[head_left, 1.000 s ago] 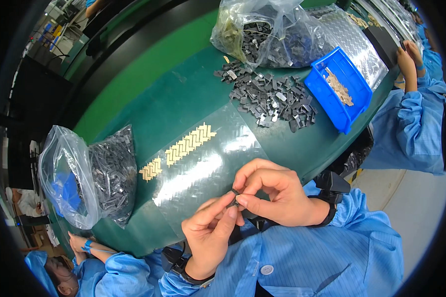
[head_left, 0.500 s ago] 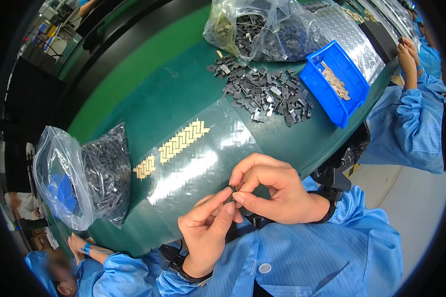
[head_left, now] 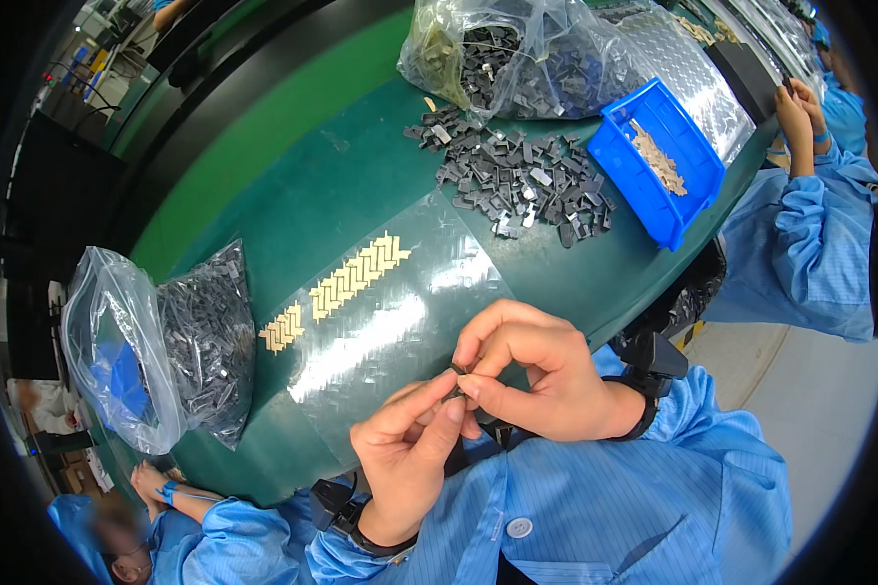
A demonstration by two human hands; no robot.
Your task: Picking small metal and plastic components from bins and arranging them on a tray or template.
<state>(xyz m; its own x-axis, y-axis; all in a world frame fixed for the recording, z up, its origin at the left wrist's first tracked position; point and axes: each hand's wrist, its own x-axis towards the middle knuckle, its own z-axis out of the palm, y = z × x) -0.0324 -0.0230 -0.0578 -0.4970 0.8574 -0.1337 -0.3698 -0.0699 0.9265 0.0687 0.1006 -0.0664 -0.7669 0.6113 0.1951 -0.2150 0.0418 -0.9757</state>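
My left hand [head_left: 408,450] and my right hand [head_left: 537,372] meet over the near edge of the green table. Between their fingertips is a small dark piece [head_left: 458,381], mostly covered by the fingers. Both hands are closed in a pinch on it. Just beyond them lies a clear plastic sheet [head_left: 361,366] bearing small tan strips [head_left: 359,276] in a zigzag pattern. A heap of small black plastic parts [head_left: 527,180] lies loose farther off, right of the sheet.
A blue bin [head_left: 693,207] at the right holds tan strips. Behind the heap stands a clear bag of black parts [head_left: 566,78]; another bag [head_left: 205,341] sits at the left. Co-workers in blue are at the right [head_left: 800,234] and lower left [head_left: 215,526].
My fingers keep nearly the same pinch on the small dark piece. The view has shifted very slightly, and the co-worker's hands at the right have moved a little.
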